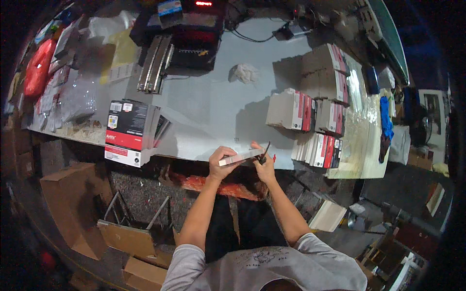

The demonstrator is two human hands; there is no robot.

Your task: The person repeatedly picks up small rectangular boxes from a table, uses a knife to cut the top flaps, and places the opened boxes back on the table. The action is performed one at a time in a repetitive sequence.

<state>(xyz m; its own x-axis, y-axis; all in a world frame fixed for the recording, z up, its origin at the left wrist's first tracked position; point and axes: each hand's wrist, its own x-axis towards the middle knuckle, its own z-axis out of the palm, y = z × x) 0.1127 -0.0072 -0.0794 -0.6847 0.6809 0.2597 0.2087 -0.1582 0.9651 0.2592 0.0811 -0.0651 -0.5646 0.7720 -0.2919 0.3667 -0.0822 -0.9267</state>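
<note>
The flat box (pixel 240 157) is what's getting worked on here, a slim pale carton held up at the near edge of the grey tabletop (pixel 208 111), right in front of the person. The left hand (pixel 222 162) is wrapped around its left end, fingers closed over the top and thumb underneath as far as I can see. The right hand (pixel 264 165) is curled shut around a thin dark tool (pixel 265 150) that sticks up past the knuckles, and it sits right against the box's right end; can't tell whether the tool tip is actually on the box or just beside it. As for progress, I'd say they're somewhere in the middle: over on the right there are several neat stacks of boxes with red and white edges (pixel 315 114), which look to me like finished ones, though I can't be sure. On the left a separate stack of black and red boxes (pixel 130 132) leans at the tabletop edge, maybe waiting its turn. A crumpled white rag (pixel 244 72) lies farther back, well apart from both hands. So one box in hand, plenty around it.
</note>
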